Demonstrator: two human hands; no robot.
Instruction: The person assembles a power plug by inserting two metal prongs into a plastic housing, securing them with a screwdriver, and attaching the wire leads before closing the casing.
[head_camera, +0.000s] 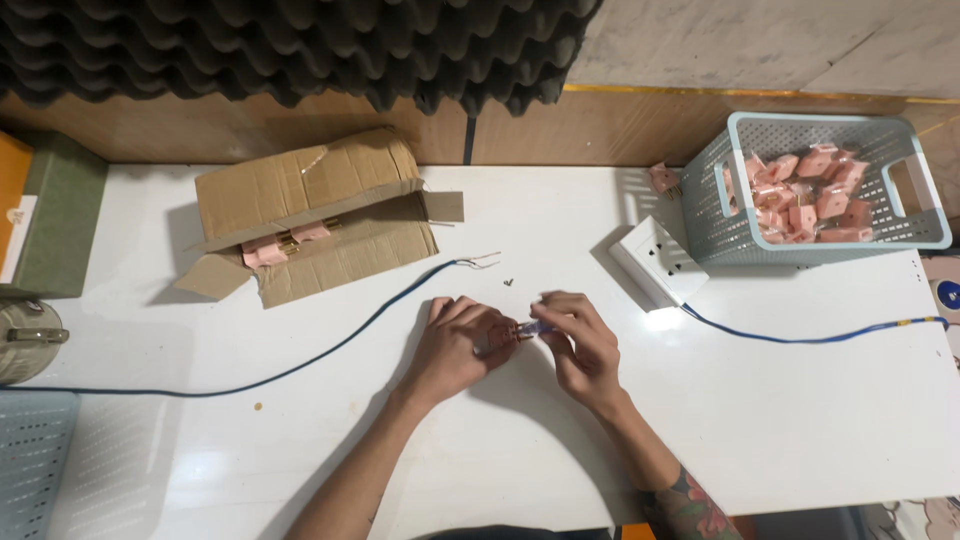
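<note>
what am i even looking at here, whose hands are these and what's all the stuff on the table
There is one picture, taken by a camera worn on a person's head, looking down at their own two bare hands over a white table. No machine is involved. The left hand and the right hand meet in the middle, pinching a small pinkish part with a thin blue tool between them; finer detail is too small to tell. On the table lie an open cardboard box with pink parts inside, a pale blue plastic basket full of the same pink parts, a white socket block with a blue cable, and a loose dark blue wire. Dark ridged foam lines the wall behind.
</note>
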